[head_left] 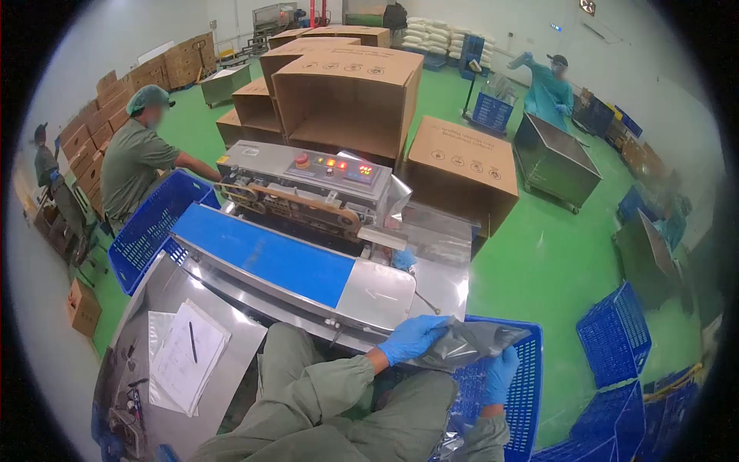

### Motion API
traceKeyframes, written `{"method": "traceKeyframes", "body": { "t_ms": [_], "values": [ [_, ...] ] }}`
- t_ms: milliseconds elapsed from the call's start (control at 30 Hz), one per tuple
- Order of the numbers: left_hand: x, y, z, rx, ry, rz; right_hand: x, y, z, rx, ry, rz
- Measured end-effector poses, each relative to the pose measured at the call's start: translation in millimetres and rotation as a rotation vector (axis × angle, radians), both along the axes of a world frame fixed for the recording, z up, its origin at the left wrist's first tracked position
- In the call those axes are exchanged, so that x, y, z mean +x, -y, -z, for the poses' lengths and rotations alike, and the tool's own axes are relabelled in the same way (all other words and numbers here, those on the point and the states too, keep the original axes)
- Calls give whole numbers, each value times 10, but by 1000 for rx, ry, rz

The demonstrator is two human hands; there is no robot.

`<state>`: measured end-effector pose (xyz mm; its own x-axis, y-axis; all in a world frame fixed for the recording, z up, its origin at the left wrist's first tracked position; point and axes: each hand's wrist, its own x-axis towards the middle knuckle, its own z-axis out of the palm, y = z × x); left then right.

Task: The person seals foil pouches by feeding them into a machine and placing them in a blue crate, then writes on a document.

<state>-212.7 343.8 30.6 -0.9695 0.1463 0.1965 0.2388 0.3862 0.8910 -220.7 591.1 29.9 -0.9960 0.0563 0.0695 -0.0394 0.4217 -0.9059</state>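
Observation:
A silver-grey foil pouch (pixel 466 343) is stretched between my two blue-gloved hands, over a blue plastic basket (pixel 526 385). My left hand (pixel 414 339) is closed on the pouch's left end. At its right end my right hand (pixel 501 376) grips the edge, fingers partly hidden. More shiny foil shows inside the basket below. In front of me stands a band sealing machine (pixel 308 181) with lit red displays, and a blue conveyor belt (pixel 262 250) runs along its near side.
Papers with a pen (pixel 188 356) lie on the steel table at left. Large cardboard boxes (pixel 346 92) stand behind the machine. A co-worker (pixel 142 158) sits at left beside another blue basket (pixel 158 227); another person (pixel 546 92) stands by a steel cart (pixel 556 162). Blue baskets (pixel 616 335) sit at right.

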Motion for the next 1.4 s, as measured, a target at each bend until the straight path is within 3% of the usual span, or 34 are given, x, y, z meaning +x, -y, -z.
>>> {"method": "traceKeyframes", "body": {
  "t_ms": [67,100,167,233,300,333,367,400,433,500,533,567,633,733,800,867,900,933,1000,1100,1133,1167,1200,1233,1300,1333,1367,1400],
  "values": [
    [66,94,-101,1,18,-15,30,50,-18,69,-223,86],
    [148,163,-204,99,-26,-8,18,130,-49,-160,-293,114],
    [271,252,-386,202,-57,-5,134,345,-497,-284,-320,159],
    [271,392,-604,210,-52,-220,180,491,-889,-403,-323,221],
    [226,512,-920,354,6,-360,142,604,-1132,-197,-468,212],
    [162,559,-1024,495,10,-428,83,694,-1143,-247,-397,222],
    [81,651,-1124,359,-137,-525,18,816,-1163,-297,-331,234],
    [-103,730,-1041,676,-183,-503,-107,1013,-1137,-356,-336,228],
    [-235,836,-1011,738,-197,-485,-231,1209,-1111,-414,-341,221],
    [-368,1148,-746,723,9,-524,-576,1300,-639,-467,-229,10],
    [-452,1303,-556,708,121,-563,-623,1476,-535,-328,-289,31],
    [-548,1462,-239,706,118,-559,-715,1553,-305,-184,-341,-34],
    [-670,1717,333,503,112,-657,-804,1716,-31,-277,-185,-85],
    [-649,1885,292,468,307,-675,-844,1949,82,-310,-161,-38],
    [-689,1951,224,482,241,-683,-883,2044,77,-372,-153,-30],
    [-801,2178,319,422,254,-712,-922,2114,14,-269,-151,-156],
    [-839,2303,362,337,242,-726,-970,2166,114,-149,-276,-101],
    [-863,2412,398,250,230,-736,-942,2109,30,-146,-267,-85],
    [-755,2511,211,372,315,-783,-792,1934,-194,-335,-3,-288],
    [-596,2733,45,355,280,-766,-633,1238,122,-257,15,-121],
    [-616,2828,139,596,231,-736,-549,931,272,-235,105,-31],
    [-632,3088,309,530,252,-736,-427,610,471,-190,54,3],
    [-610,3458,518,81,73,-621,-316,234,738,-53,77,83],
    [-439,3327,249,105,98,-669,-139,-163,1014,58,89,113],
    [-159,3146,-179,-95,143,-806,296,-986,1620,306,247,253],
    [18,3035,-387,-111,220,-753,493,-1203,1801,312,284,295],
    [152,3431,21,-378,-75,-751,750,-1442,1922,392,354,375],
    [351,3529,4,-315,123,-732,1027,-1674,2021,474,432,457]
  ]
}}
